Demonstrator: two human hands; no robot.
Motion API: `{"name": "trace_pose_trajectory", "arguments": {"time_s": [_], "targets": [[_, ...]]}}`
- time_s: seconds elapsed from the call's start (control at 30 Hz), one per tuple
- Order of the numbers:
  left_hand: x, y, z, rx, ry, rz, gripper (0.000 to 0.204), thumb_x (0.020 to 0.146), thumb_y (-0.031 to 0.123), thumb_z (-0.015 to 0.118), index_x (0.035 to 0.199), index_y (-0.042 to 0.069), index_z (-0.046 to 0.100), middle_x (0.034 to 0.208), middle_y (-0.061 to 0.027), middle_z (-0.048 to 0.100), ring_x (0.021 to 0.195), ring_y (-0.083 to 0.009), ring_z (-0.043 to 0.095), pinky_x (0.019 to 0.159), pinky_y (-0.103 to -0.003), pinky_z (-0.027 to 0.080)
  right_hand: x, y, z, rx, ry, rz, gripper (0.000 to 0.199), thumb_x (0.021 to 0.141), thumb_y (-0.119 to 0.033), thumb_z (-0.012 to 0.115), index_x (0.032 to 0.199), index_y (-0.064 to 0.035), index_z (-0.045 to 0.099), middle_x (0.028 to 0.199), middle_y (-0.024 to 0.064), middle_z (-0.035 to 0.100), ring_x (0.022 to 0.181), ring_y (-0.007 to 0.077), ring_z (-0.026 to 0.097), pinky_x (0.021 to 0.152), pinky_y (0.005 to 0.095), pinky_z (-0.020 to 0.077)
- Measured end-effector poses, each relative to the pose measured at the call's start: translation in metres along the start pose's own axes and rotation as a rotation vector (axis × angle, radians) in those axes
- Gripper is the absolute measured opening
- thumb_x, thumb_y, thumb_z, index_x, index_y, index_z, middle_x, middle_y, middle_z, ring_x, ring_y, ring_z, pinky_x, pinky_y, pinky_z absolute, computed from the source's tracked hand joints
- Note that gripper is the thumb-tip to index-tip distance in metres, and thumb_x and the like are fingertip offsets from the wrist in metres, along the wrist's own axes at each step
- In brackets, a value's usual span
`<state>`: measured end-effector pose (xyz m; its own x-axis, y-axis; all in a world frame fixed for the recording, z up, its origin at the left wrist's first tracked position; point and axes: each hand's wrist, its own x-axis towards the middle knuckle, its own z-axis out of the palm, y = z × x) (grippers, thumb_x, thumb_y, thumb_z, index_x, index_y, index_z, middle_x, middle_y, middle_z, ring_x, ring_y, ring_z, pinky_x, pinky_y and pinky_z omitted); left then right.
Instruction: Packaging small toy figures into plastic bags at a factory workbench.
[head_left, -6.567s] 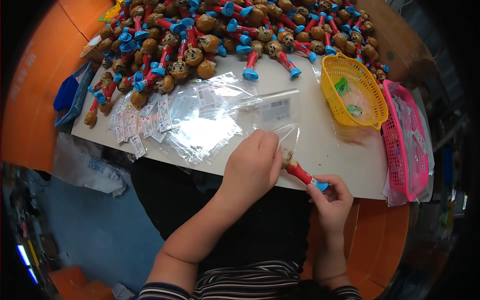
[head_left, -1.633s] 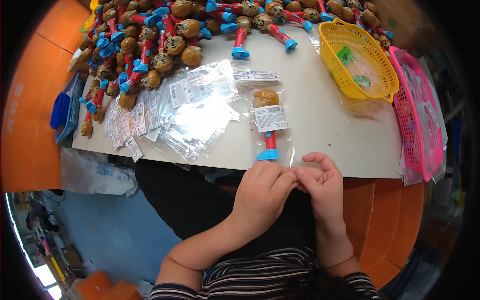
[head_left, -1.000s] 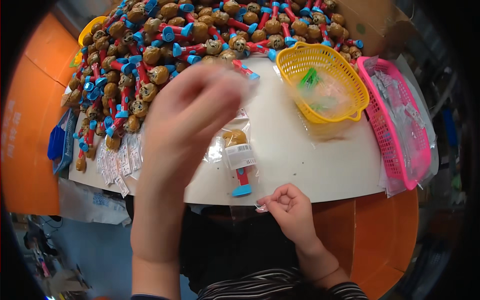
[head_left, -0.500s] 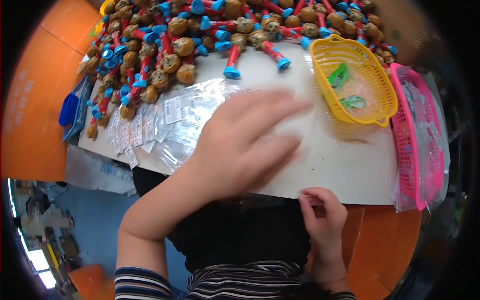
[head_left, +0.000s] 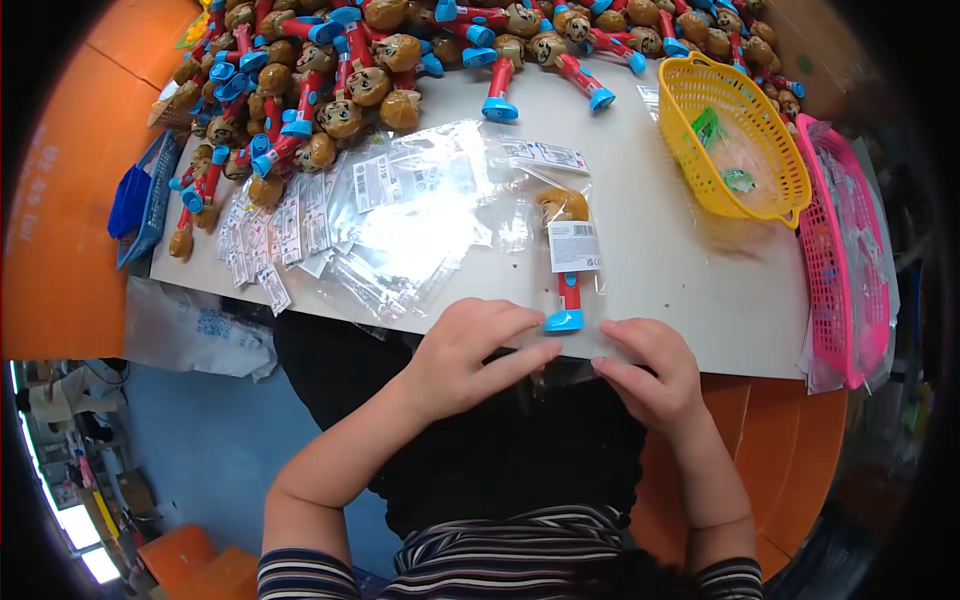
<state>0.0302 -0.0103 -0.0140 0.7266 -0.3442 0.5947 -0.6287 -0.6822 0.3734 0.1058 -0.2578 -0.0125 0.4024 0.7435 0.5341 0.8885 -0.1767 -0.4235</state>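
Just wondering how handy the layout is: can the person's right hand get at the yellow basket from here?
Probably yes: the right hand, thumb and finger apart, is near the front of the table, and the yellow basket sits farther back to its right, open-topped, with nothing standing between them.

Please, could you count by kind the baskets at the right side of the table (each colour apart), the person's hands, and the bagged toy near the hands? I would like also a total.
Yellow basket: 1
Pink basket: 1
Left hand and right hand: 2
Bagged toy: 1
Total: 5
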Motion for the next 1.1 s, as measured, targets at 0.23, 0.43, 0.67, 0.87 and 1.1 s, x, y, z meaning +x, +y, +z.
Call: {"name": "trace_pose_trajectory", "arguments": {"time_s": [0.23, 0.43, 0.67, 0.87, 1.1], "targets": [[-0.016, -0.004, -0.011, 0.036, -0.009, 0.01, 0.028, 0.069, 0.01, 0.073, 0.097, 0.012, 0.069, 0.1, -0.0073, 0.06, 0.085, -0.0236, 0.06, 0.072, -0.033, 0.046, 0.002, 0.009, 0.003, -0.024, 0.088, 0.006, 0.027, 0.067, -0.004, 0.074, 0.091, -0.0074, 0.064, 0.104, 0.0114, 0.063, 0.087, 0.0288, 0.062, 0.074, 0.0362, 0.0523], [0.001, 0.013, -0.007, -0.291, -0.201, -0.308, 0.031, 0.072, 0.01, 0.069, 0.103, 0.011, 0.067, 0.102, -0.0067, 0.061, 0.087, -0.0217, 0.06, 0.073, -0.033, 0.047, 0.005, 0.007, 0.003, -0.067, 0.042, -0.024, 0.025, 0.066, -0.003, 0.074, 0.089, -0.0069, 0.066, 0.103, 0.0111, 0.064, 0.087, 0.0284, 0.062, 0.073, 0.0362, 0.0524], [-0.012, 0.003, 0.011, -0.043, 0.056, 0.012, 0.03, 0.071, 0.01, 0.07, 0.101, 0.009, 0.068, 0.109, -0.0059, 0.061, 0.092, -0.0205, 0.059, 0.071, -0.032, 0.047, 0.004, 0.008, 0.0, 0.02, 0.053, 0.03, 0.024, 0.065, -0.003, 0.075, 0.086, -0.0057, 0.066, 0.1, 0.0119, 0.064, 0.085, 0.0288, 0.062, 0.073, 0.0353, 0.0518], [-0.018, 0.02, 0.005, -0.354, 0.087, -0.431, 0.022, 0.07, 0.002, 0.078, 0.089, 0.007, 0.07, 0.104, -0.0094, 0.05, 0.079, -0.015, 0.06, 0.068, -0.025, 0.048, 0.001, -0.01, -0.012, 0.292, 0.021, 0.361, 0.015, 0.074, 0.003, 0.07, 0.087, -0.0022, 0.065, 0.113, 0.018, 0.058, 0.082, 0.02, 0.062, 0.069, 0.0284, 0.0501], [-0.002, 0.047, 0.005, -0.95, 0.213, -0.952, 0.009, 0.079, -0.004, 0.07, 0.081, 0.001, 0.063, 0.105, -0.0077, 0.051, 0.078, -0.0096, 0.057, 0.071, -0.021, 0.048, 0.003, -0.026, -0.018, 1.0, 0.078, 1.012, 0.007, 0.088, 0.0, 0.058, 0.088, 0.0056, 0.063, 0.106, 0.0165, 0.062, 0.082, 0.0148, 0.063, 0.071, 0.0244, 0.0529]]}}
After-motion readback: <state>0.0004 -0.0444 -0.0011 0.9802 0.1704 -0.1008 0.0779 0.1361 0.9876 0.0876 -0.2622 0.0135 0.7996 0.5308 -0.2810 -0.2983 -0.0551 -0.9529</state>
